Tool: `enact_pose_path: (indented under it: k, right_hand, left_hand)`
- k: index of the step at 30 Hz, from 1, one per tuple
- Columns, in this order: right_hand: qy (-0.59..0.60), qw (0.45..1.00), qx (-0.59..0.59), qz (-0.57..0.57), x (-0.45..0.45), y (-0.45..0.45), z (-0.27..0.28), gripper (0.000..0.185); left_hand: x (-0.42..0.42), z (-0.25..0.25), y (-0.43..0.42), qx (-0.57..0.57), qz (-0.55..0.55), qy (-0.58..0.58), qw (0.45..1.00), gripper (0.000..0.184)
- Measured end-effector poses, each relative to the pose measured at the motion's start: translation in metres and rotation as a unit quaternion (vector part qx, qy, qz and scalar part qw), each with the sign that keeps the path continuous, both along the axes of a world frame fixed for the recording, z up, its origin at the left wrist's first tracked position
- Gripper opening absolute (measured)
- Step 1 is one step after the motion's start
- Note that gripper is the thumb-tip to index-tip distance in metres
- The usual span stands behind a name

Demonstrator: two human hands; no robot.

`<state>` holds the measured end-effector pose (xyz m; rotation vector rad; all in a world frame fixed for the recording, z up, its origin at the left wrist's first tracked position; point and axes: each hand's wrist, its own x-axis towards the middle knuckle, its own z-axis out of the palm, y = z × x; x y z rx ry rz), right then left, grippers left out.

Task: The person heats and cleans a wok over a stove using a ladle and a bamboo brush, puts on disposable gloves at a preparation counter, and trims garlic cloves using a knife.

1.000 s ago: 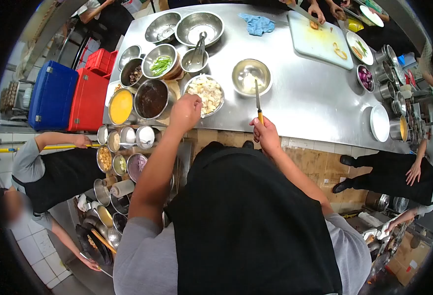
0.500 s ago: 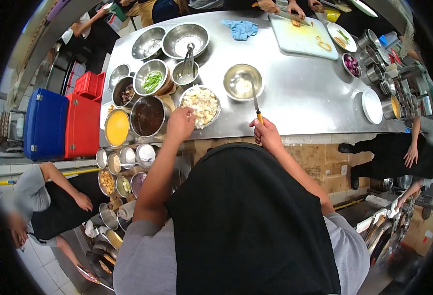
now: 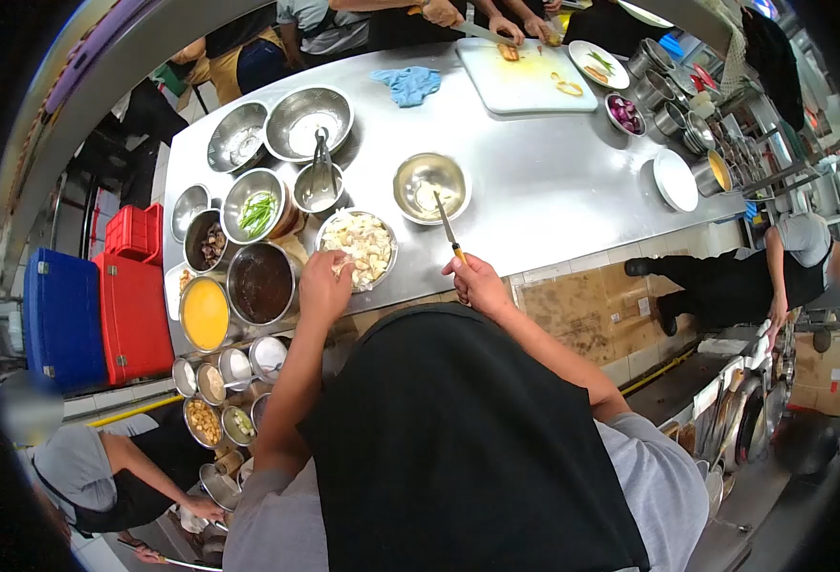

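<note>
My right hand (image 3: 480, 284) is closed round the yellow-and-black handle of a knife (image 3: 449, 232). The blade points away from me, its tip over a steel bowl (image 3: 404, 203) with a few pale pieces in the bottom. At the near left rim of a fuller metal bowl of pale chopped pieces (image 3: 361, 244), my left hand (image 3: 327, 286) has its fingers drawn together. Whatever lies between those fingers is too small to make out.
Left of my left hand stand pots of dark sauce (image 3: 261, 283) and yellow liquid (image 3: 204, 315), plus a bowl of green strips (image 3: 257, 212). Tongs (image 3: 322, 162) rest in a small pot. Across the table, another person's hands cut on a white board (image 3: 525, 81). Co-workers stand on both sides.
The whole view has turned, so the table and bowls sit further left. My left hand stays by the chopped pieces and my right keeps the knife over the bowl.
</note>
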<state>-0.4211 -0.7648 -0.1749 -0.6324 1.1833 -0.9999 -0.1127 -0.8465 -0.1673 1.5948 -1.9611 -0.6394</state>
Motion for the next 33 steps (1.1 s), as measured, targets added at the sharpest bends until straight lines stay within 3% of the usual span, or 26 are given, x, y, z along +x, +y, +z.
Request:
enact_pose_path:
  k: [3,6,9,14,20,27,29,32,33]
  right_hand:
    - [0.008,1.000,-0.018,0.017,-0.001,0.001,-0.003,0.036]
    - [0.041,0.993,-0.106,0.037,0.004,0.001,-0.002,0.035]
    - [0.003,0.994,-0.098,0.042,0.011,-0.005,0.013,0.032]
    - [0.128,0.983,-0.110,0.066,0.013,-0.017,0.032,0.030]
    - [0.163,0.971,-0.165,0.057,0.011,-0.035,0.031,0.030]
    - [0.225,0.963,-0.137,0.059,0.040,-0.063,0.015,0.024]
    - [0.254,0.958,-0.100,0.084,0.052,-0.072,0.010,0.022]
    - [0.400,0.890,-0.170,0.140,0.069,-0.084,0.006,0.023]
    - [0.397,0.890,-0.170,0.144,0.073,-0.085,0.008,0.023]
  left_hand:
    - [0.002,0.004,0.006,0.041,-0.051,0.033,0.997,0.019]
    - [0.004,0.008,0.014,-0.057,-0.148,-0.050,0.986,0.020]
    - [0.007,0.009,0.018,-0.035,-0.139,-0.033,0.989,0.023]
    - [0.015,0.009,0.019,-0.077,-0.063,0.004,0.995,0.024]
    - [0.024,-0.007,0.015,-0.042,-0.068,-0.004,0.997,0.023]
    - [0.022,-0.001,0.015,-0.006,-0.055,0.014,0.998,0.020]
    - [0.027,-0.009,0.014,-0.044,-0.066,0.003,0.997,0.017]
    - [0.027,-0.008,0.016,-0.024,-0.057,0.049,0.997,0.017]
    - [0.027,-0.007,0.017,-0.021,-0.053,0.048,0.997,0.017]
